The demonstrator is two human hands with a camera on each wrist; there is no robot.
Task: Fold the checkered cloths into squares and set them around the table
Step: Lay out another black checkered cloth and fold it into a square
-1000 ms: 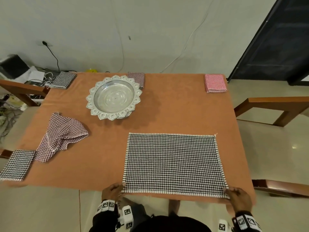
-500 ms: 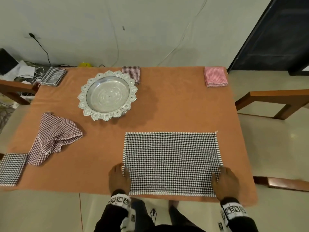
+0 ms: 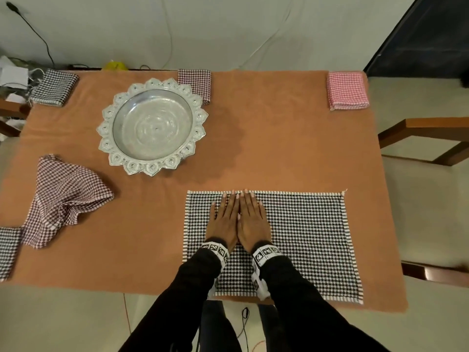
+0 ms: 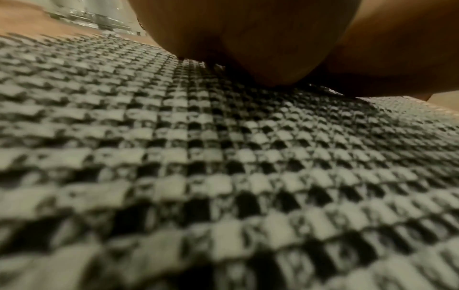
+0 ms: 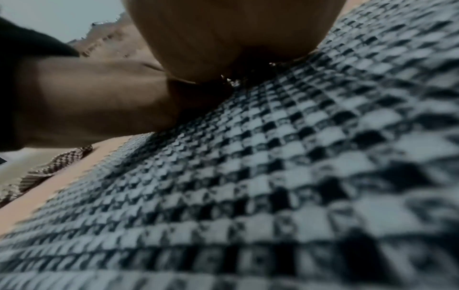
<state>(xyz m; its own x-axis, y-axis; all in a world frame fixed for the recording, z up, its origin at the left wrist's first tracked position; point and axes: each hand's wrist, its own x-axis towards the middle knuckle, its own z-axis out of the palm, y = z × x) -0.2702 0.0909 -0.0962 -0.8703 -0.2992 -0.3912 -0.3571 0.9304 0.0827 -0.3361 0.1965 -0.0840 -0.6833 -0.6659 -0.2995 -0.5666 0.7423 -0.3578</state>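
A black-and-white checkered cloth (image 3: 304, 240) lies flat as a rectangle at the table's near right. My left hand (image 3: 224, 219) and right hand (image 3: 252, 219) press flat on its left part, side by side, fingers straight and reaching its far edge. Both wrist views show the weave (image 4: 223, 176) (image 5: 273, 186) close up under the palms. A crumpled maroon checkered cloth (image 3: 63, 199) lies at the left. Folded squares sit around the table: black-and-white (image 3: 54, 87) at the far left, maroon (image 3: 196, 83) at the far middle, red (image 3: 347, 90) at the far right, black-and-white (image 3: 9, 250) at the near left.
A silver scalloped tray (image 3: 152, 125) stands on the orange tablecloth (image 3: 291, 138) at far left of centre. Wooden chairs (image 3: 431, 138) flank the table's right side. Cables and clutter lie on the floor at the far left.
Both hands left the cloth's near corners, came together and slid forward over its left part. The cloth lies smoothed in the same place.
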